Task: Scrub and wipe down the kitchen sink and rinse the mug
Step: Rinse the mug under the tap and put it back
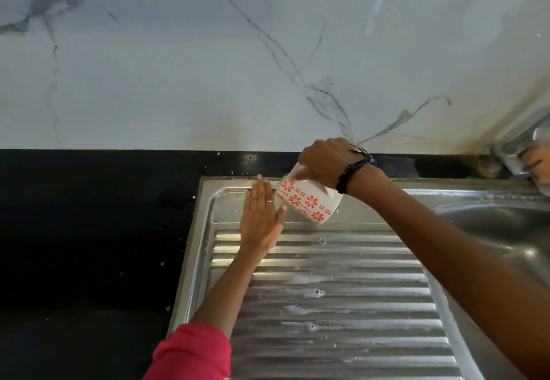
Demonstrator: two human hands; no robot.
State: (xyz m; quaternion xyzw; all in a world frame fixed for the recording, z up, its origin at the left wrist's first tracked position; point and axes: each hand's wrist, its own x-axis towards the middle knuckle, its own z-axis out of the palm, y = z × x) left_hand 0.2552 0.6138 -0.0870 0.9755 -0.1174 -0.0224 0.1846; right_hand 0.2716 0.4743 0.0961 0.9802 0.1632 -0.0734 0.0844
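A white mug [309, 201] with red flower patterns is tilted on its side above the far left corner of the steel drainboard [336, 305]. My right hand [326, 161] grips it from above, fingers curled round its handle side. My left hand [260, 216] lies flat with straight fingers against the drainboard's far left part, its thumb touching the mug's side. The ribbed drainboard is wet with streaks of suds and bubbles. The sink basin [506, 231] lies to the right, partly cut off by the frame's edge.
A black countertop [89, 231] runs along the left and behind the sink. A marble-patterned wall [208, 67] rises at the back. A steel tap [518, 153] stands at the far right, with an orange-marked object beside it, blurred.
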